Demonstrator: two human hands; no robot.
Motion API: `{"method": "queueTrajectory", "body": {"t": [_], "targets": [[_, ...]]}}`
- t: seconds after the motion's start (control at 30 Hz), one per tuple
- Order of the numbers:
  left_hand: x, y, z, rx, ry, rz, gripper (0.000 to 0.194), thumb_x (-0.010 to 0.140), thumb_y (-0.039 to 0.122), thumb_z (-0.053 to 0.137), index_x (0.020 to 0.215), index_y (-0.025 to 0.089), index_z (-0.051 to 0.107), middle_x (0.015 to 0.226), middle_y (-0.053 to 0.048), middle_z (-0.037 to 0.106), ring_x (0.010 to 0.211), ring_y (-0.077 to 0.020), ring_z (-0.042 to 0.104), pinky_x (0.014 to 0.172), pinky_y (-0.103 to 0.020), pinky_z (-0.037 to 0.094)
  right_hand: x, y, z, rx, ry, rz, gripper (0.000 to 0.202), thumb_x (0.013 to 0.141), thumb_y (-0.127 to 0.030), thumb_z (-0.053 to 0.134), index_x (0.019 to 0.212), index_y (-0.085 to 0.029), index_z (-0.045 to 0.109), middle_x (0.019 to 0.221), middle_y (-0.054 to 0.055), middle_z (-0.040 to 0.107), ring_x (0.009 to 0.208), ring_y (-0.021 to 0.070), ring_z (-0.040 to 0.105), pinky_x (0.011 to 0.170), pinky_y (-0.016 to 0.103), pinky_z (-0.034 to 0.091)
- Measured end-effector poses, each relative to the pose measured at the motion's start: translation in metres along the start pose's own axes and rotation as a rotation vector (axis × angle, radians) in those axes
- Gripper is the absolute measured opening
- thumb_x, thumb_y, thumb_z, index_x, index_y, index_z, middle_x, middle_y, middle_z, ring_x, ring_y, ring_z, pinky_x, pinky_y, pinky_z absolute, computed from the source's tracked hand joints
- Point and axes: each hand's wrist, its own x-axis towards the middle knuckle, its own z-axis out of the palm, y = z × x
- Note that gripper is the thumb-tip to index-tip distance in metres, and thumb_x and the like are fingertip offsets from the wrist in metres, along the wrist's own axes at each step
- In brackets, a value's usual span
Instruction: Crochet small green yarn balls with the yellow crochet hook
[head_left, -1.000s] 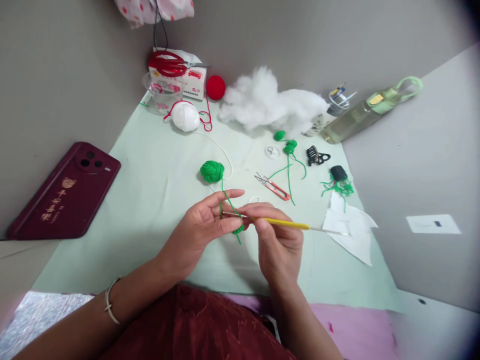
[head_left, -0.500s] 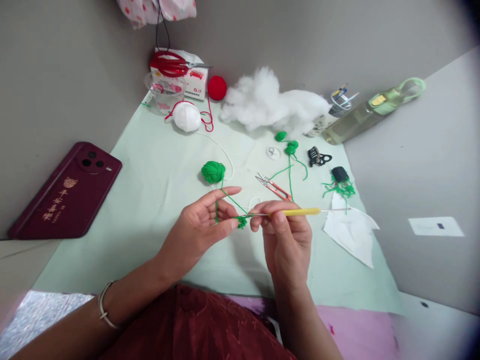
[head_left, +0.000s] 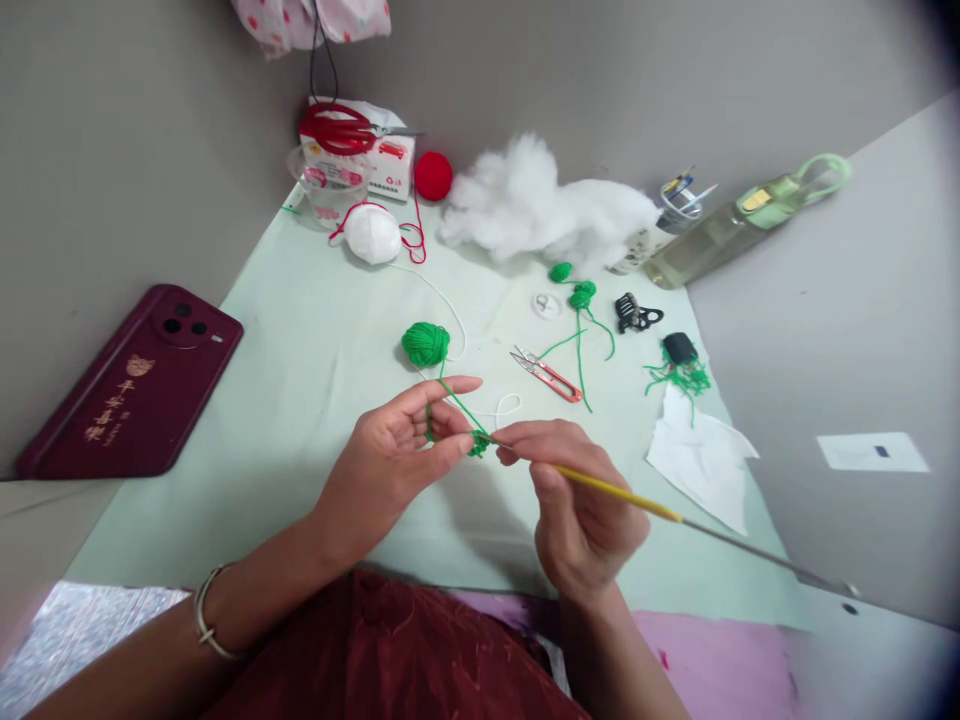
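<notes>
My left hand (head_left: 401,440) pinches a small green crochet piece (head_left: 478,443) between thumb and fingertips, its index finger stretched out with green yarn running over it. That yarn leads back to a green yarn ball (head_left: 425,344) lying just beyond the hand. In my right hand (head_left: 585,500) is a crochet hook (head_left: 626,495) with a yellow grip, closed between thumb and fingers. The hook's tip meets the crochet piece, while its long metal rear end slants down to the right. Orange thread snips (head_left: 551,376) lie beyond my right hand.
White stuffing (head_left: 547,205), a red yarn ball (head_left: 433,177) and a white yarn ball (head_left: 373,234) stand at the back. A bottle (head_left: 720,235), a black hair claw (head_left: 637,314) and white paper (head_left: 697,455) are on the right. A maroon phone (head_left: 135,385) rests at left.
My right hand has turned and shifted slightly right and down, swinging the hook from nearly level to a slant with its rear end low. My left hand has barely moved.
</notes>
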Motion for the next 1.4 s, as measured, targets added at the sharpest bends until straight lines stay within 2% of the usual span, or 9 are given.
{"method": "queueTrajectory", "body": {"t": [0.3,0.43,0.63,0.87,1.0,1.1,1.2,1.3,1.4], "targets": [[0.002,-0.001,0.005,-0.014,0.027,-0.014,0.04,0.08,0.022,0.085,0.12,0.021,0.077,0.078,0.004,0.066,0.08,-0.0145,0.062,0.084,-0.03,0.05,-0.009,0.004,0.003,-0.289,-0.061,-0.22,0.036,0.097,-0.007,0.06,0.125,-0.028,0.069,0.108,0.01,0.081,0.089,0.0216,0.077,0.066,0.035,0.063],[0.001,-0.005,0.002,-0.003,0.011,-0.001,0.047,0.083,0.025,0.084,0.129,0.023,0.074,0.079,0.004,0.066,0.082,-0.0154,0.063,0.086,-0.031,0.05,-0.008,0.003,0.004,-0.314,-0.091,-0.227,0.036,0.097,-0.005,0.058,0.125,-0.026,0.068,0.108,0.011,0.081,0.092,0.0229,0.077,0.068,0.036,0.064],[-0.001,-0.01,0.003,0.092,0.026,0.079,0.038,0.087,0.02,0.08,0.124,0.025,0.076,0.08,0.004,0.065,0.088,-0.0154,0.062,0.096,-0.03,0.045,-0.006,0.003,0.005,-0.273,-0.073,-0.215,0.031,0.1,-0.009,0.057,0.123,-0.025,0.069,0.101,0.01,0.08,0.086,0.0209,0.076,0.065,0.034,0.064],[0.002,-0.012,0.0,-0.28,-0.146,-0.201,0.059,0.082,0.032,0.086,0.137,0.022,0.069,0.079,0.004,0.062,0.073,-0.0116,0.053,0.077,-0.027,0.046,-0.018,0.011,0.013,-0.575,0.018,-0.373,0.043,0.096,-0.007,0.066,0.129,-0.032,0.074,0.106,0.006,0.079,0.094,0.0222,0.076,0.073,0.034,0.066],[0.005,-0.01,-0.006,-0.346,-0.171,-0.275,0.052,0.084,0.031,0.084,0.133,0.02,0.072,0.081,0.002,0.06,0.073,-0.0113,0.049,0.074,-0.026,0.044,-0.013,0.004,0.011,-0.285,0.04,-0.163,0.032,0.1,-0.011,0.061,0.124,-0.028,0.075,0.102,0.006,0.079,0.088,0.0208,0.076,0.071,0.036,0.064],[0.005,-0.008,-0.006,-0.254,-0.078,-0.174,0.046,0.084,0.024,0.083,0.128,0.022,0.076,0.079,0.004,0.06,0.072,-0.0109,0.049,0.074,-0.025,0.043,-0.006,-0.002,0.01,0.023,0.133,0.066,0.024,0.103,-0.014,0.058,0.112,-0.025,0.077,0.088,0.003,0.076,0.075,0.0185,0.071,0.068,0.036,0.061],[0.003,-0.008,-0.004,-0.199,-0.087,-0.084,0.048,0.081,0.023,0.086,0.128,0.025,0.076,0.082,0.003,0.064,0.079,-0.0124,0.056,0.08,-0.026,0.046,0.0,-0.003,0.014,0.231,0.132,0.186,0.021,0.104,-0.018,0.059,0.106,-0.025,0.078,0.087,0.003,0.075,0.075,0.0174,0.07,0.065,0.034,0.059],[0.001,-0.011,0.0,-0.163,-0.1,-0.039,0.043,0.085,0.025,0.085,0.127,0.026,0.077,0.087,0.002,0.068,0.087,-0.0144,0.062,0.087,-0.028,0.048,0.001,-0.001,0.02,0.211,0.079,0.178,0.021,0.104,-0.017,0.06,0.107,-0.026,0.079,0.098,0.005,0.079,0.085,0.0183,0.073,0.066,0.032,0.061],[0.001,-0.013,0.003,-0.174,-0.06,-0.021,0.045,0.084,0.026,0.086,0.128,0.027,0.076,0.088,0.002,0.069,0.087,-0.0142,0.062,0.086,-0.028,0.048,-0.006,0.001,0.022,-0.013,0.076,0.076,0.028,0.101,-0.011,0.062,0.115,-0.028,0.078,0.1,0.005,0.079,0.086,0.0177,0.074,0.069,0.031,0.063]]}}
